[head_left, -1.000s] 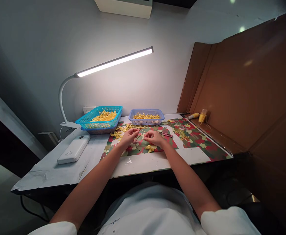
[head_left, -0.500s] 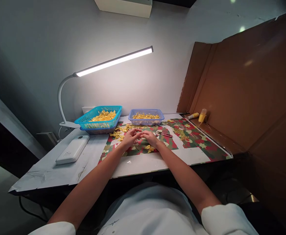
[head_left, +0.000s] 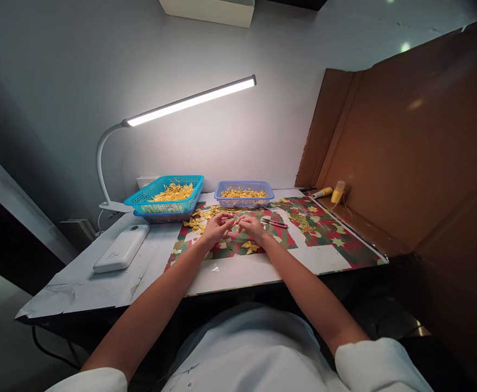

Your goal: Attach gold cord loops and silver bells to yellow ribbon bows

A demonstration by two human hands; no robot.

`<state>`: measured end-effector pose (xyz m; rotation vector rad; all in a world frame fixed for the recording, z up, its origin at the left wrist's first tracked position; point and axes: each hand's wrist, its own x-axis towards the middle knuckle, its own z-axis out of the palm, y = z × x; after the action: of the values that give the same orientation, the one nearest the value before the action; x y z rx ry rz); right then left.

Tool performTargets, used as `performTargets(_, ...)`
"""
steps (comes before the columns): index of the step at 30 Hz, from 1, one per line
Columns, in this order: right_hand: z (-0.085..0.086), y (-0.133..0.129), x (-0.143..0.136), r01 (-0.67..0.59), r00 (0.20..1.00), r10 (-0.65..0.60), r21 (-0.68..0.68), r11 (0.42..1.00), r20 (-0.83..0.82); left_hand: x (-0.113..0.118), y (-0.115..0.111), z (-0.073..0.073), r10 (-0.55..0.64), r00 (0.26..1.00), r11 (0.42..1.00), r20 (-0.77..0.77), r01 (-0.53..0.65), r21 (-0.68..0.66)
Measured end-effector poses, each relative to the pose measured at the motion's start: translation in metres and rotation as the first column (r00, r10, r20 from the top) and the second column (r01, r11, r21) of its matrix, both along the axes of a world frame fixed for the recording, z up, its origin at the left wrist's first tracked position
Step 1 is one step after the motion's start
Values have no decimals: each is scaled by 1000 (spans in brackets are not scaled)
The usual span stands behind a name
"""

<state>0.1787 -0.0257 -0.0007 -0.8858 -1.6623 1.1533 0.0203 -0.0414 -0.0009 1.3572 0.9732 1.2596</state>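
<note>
My left hand [head_left: 216,228] and my right hand [head_left: 251,227] meet fingertip to fingertip above the patterned mat [head_left: 279,237]. Both are closed in a pinch. A thin cord [head_left: 227,242] hangs below the left fingers, and it looks held there; whatever the right fingers pinch is too small to make out. Just below the right hand lies a yellow ribbon bow [head_left: 250,247]. More yellow bows [head_left: 197,222] are spread behind and left of my hands. Small red-handled snips [head_left: 275,223] rest right of the right hand.
A turquoise basket [head_left: 160,207] of yellow bows is stacked at the back left. Beside it stands a lilac basket [head_left: 244,203] with gold pieces. A lamp [head_left: 189,102] reaches overhead. A white power bank [head_left: 122,249] lies left; glue bottles [head_left: 337,192] sit by the cardboard wall [head_left: 410,136].
The fingertips have shifted slightly, with the right hand's fingers more curled and a little apart from the left. The bow, snips and baskets stay where they were.
</note>
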Motion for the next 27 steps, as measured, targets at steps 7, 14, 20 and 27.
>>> performTargets(7,2,-2,3,32,999,-32,-14,999,20,-3,-2,5,74,997,997,-28,-74,-2)
performTargets(14,5,-5,3,36,999,-36,-49,998,4,-5,-2,6,133,989,991,-68,-131,38)
performTargets(20,8,-6,6,53,999,-54,-75,996,-9,-11,6,3,179,983,981,-51,-174,85)
performTargets(27,8,-5,8,59,998,-58,-61,996,18,-12,7,5,228,972,971,-48,-224,82)
